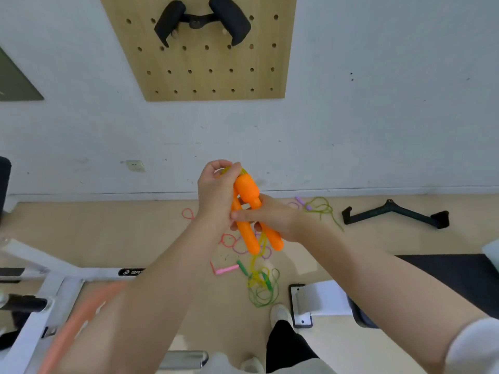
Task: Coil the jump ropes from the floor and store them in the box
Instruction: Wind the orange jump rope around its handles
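I hold a jump rope with two orange handles (247, 195) in front of me, above the floor. My left hand (216, 193) pinches its yellow cord at the handles' upper ends. My right hand (266, 217) grips the handles lower down, fingers curled round them. The yellow cord (256, 268) hangs down to the floor. On the floor below lie a green rope (266, 292), a pink-handled rope (225, 270) and a purple rope (266, 253). Another green cord with purple handles (320, 209) lies by the wall. No box is in view.
A black V-shaped cable handle (394, 211) lies on the floor at right. White gym-machine frame (62, 279) stands at left, a machine foot (302, 303) and a black mat (445, 273) at right. A wooden pegboard (205, 74) with a black bar hangs on the wall. My shoe (280, 314) is near the ropes.
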Action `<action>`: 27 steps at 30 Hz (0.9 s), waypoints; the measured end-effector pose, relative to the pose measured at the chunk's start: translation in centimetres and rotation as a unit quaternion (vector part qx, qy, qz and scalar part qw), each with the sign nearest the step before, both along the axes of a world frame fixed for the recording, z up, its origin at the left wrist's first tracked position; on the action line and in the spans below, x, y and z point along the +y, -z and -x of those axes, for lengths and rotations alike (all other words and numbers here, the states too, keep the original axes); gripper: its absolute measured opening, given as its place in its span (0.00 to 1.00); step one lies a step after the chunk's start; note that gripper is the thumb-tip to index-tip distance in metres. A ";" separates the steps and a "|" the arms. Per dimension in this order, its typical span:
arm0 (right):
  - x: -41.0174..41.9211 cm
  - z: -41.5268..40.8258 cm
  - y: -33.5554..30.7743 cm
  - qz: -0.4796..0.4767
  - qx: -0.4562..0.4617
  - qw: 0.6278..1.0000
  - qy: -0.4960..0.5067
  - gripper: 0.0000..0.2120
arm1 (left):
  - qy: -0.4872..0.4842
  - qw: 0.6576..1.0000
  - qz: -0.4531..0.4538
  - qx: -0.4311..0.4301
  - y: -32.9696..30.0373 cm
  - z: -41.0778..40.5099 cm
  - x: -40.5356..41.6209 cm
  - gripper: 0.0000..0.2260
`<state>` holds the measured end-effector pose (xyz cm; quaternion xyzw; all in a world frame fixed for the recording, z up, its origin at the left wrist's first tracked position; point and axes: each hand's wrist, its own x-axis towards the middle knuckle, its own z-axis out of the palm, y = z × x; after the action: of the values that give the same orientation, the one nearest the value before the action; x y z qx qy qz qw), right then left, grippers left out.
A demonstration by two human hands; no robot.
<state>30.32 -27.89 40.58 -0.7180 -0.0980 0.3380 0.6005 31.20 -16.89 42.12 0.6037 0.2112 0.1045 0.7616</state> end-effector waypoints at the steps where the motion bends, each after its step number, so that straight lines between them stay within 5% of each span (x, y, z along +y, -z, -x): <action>1: 0.1 0.2 0.0 0.002 0.001 1.000 0.016 0.12 | 0.006 1.000 0.009 -0.009 0.1 0.4 -0.2 0.06; 6: -0.5 1.2 -1.4 0.032 -0.032 0.998 0.034 0.03 | 0.134 0.988 -0.054 -0.053 -0.3 1.9 0.2 0.05; 10: -1.2 2.2 -1.4 0.083 -0.015 0.996 0.021 0.04 | 0.287 0.937 -0.190 -0.066 -0.4 3.4 1.3 0.10; 15: -1.0 3.9 -1.9 0.111 -0.042 0.993 -0.002 0.16 | 0.365 0.870 -0.327 -0.050 -0.8 4.5 1.5 0.23; 18: -0.3 4.4 -2.0 0.133 -0.082 0.988 0.003 0.18 | 0.307 0.891 -0.323 -0.092 -0.4 4.9 1.0 0.16; 22: -0.6 4.4 -2.1 0.189 -0.087 0.977 -0.037 0.05 | 0.202 0.937 -0.267 -0.101 -0.4 5.0 0.7 0.12; 27: -3.5 4.6 -3.4 0.105 -0.036 0.988 -0.108 0.05 | 0.223 0.957 -0.153 -0.104 -0.6 5.3 1.1 0.10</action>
<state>25.70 -31.35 43.98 -0.7739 -0.1604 0.3832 0.4781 25.87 -15.81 42.73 0.7307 -0.0275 0.0255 0.6817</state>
